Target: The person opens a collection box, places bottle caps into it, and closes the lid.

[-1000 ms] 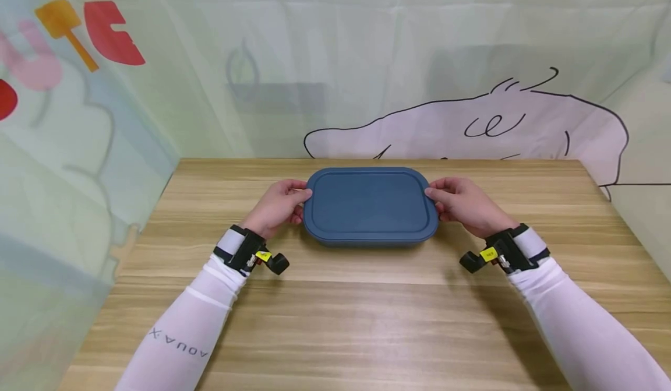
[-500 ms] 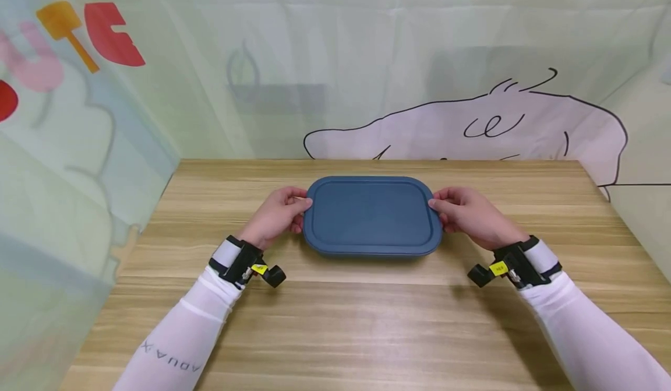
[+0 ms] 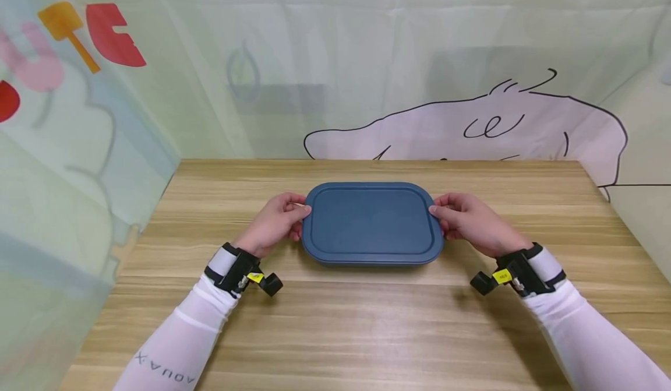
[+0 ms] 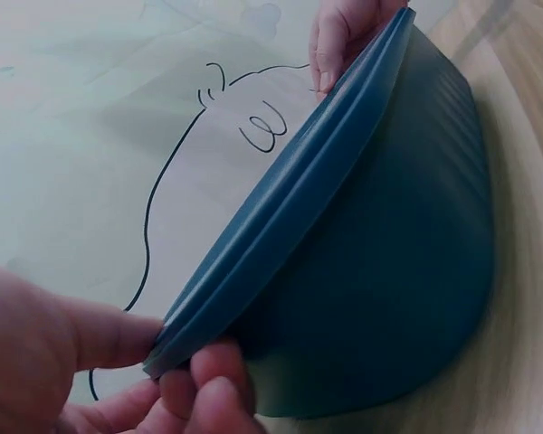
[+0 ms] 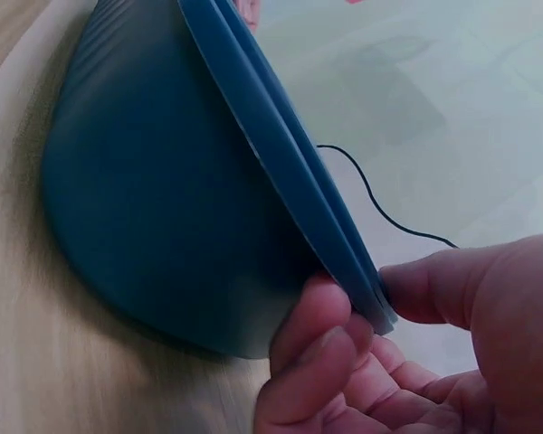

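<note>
A dark blue storage box [image 3: 373,225] with rounded corners and a flat lid sits upright on the wooden table. My left hand [image 3: 274,222] pinches the rim at its left end, thumb on top and fingers curled beneath the edge. At the opposite end, my right hand [image 3: 474,223] grips the rim the same way. Both wrist views show the overhanging lid edge [image 4: 281,217] between thumb and fingers, and the box's smooth side wall [image 5: 163,199] below it. What the box holds is hidden by the lid.
The wooden table [image 3: 367,327] spreads around the box, with its back edge a short way behind. A pale printed curtain [image 3: 356,59] hangs beyond that edge and along the left side. Each wrist carries a strapped camera.
The box has come toward me, away from the table's back edge, with both hands keeping their hold on its rim. Its movement is smaller in the last half second.
</note>
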The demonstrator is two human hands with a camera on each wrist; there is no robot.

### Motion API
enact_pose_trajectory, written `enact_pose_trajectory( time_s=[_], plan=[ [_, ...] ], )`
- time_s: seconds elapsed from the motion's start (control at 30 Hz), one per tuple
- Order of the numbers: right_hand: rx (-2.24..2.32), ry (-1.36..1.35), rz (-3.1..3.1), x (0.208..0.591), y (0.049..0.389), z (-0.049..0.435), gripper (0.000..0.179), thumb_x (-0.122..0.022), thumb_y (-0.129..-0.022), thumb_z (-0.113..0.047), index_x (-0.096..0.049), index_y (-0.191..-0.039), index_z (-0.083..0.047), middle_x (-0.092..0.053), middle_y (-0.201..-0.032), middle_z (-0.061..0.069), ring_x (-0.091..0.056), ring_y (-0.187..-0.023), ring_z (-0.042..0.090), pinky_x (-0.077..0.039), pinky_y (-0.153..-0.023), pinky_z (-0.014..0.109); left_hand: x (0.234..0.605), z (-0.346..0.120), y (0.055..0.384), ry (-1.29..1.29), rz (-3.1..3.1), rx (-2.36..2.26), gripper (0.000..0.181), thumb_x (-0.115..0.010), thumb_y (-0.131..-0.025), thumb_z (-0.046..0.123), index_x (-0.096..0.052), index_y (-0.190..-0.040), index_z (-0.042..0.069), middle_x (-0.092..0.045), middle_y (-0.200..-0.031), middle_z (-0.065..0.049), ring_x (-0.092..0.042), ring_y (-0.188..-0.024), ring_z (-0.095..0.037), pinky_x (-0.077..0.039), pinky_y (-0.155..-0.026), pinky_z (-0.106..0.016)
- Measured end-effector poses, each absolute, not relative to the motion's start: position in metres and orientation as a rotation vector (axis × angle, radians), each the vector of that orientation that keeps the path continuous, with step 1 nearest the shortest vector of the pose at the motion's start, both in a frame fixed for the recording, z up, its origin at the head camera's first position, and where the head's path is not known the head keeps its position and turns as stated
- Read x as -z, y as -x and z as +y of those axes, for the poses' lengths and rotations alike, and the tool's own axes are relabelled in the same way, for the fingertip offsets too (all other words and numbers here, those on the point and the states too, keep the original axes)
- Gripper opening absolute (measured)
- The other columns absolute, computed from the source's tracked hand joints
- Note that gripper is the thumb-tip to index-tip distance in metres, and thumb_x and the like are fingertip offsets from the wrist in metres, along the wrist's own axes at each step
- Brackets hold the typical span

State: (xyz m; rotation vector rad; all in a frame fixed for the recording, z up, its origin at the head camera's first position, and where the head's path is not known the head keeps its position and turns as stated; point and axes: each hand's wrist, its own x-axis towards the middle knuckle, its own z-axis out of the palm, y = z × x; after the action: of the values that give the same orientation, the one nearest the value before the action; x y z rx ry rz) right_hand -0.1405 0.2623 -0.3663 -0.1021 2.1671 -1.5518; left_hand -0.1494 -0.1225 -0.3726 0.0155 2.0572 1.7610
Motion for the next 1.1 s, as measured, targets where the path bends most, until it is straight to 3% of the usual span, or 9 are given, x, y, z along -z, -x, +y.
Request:
enact_pose_trajectory(
  time_s=[0.4, 0.63, 0.9, 1.1],
  plan=[
    [1.492, 0.040, 2.236, 0.368, 0.165, 0.256, 0.044, -0.048, -0.099, -0.038, -0.049, -0.123, 0.000, -0.053, -0.100, 0.014, -0.055, -0.086, 0.023, -0.055, -0.074, 0.036, 0.378, -0.120, 0.177, 0.004, 2.164, -1.699, 0.028, -0.054, -0.097, 0.027, -0.058, -0.111, 0.004, -0.054, -0.082, -0.008, -0.052, -0.060, -0.017, -0.046, -0.049, -0.022],
    [1.472, 0.059, 2.268, 0.367, 0.167, 0.254, 0.043, -0.047, -0.100, -0.036, -0.050, -0.123, 0.001, -0.055, -0.101, 0.017, -0.056, -0.086, 0.024, -0.056, -0.073, 0.034, 0.376, -0.120, 0.179, -0.019, 2.168, -1.695, 0.029, -0.053, -0.098, 0.026, -0.057, -0.113, 0.002, -0.053, -0.082, -0.008, -0.051, -0.061, -0.018, -0.046, -0.049, -0.023],
    [1.468, 0.076, 2.212, 0.366, 0.146, 0.263, 0.049, -0.054, -0.096, -0.040, -0.048, -0.124, 0.000, -0.058, -0.094, 0.014, -0.057, -0.081, 0.023, -0.056, -0.071, 0.038, 0.377, -0.127, 0.157, -0.006, 2.031, -1.736, 0.039, -0.059, -0.095, 0.026, -0.048, -0.124, 0.002, -0.057, -0.088, -0.010, -0.057, -0.063, -0.019, -0.050, -0.051, -0.023],
    [1.549, 0.122, 2.123, 0.367, 0.122, 0.268, 0.048, -0.058, -0.095, -0.034, -0.044, -0.124, 0.002, -0.060, -0.087, 0.013, -0.058, -0.077, 0.026, -0.056, -0.066, 0.034, 0.376, -0.135, 0.131, -0.050, 1.945, -1.775, 0.045, -0.064, -0.092, 0.021, -0.044, -0.128, 0.005, -0.063, -0.087, -0.012, -0.061, -0.069, -0.027, -0.052, -0.055, -0.026]
  ],
)
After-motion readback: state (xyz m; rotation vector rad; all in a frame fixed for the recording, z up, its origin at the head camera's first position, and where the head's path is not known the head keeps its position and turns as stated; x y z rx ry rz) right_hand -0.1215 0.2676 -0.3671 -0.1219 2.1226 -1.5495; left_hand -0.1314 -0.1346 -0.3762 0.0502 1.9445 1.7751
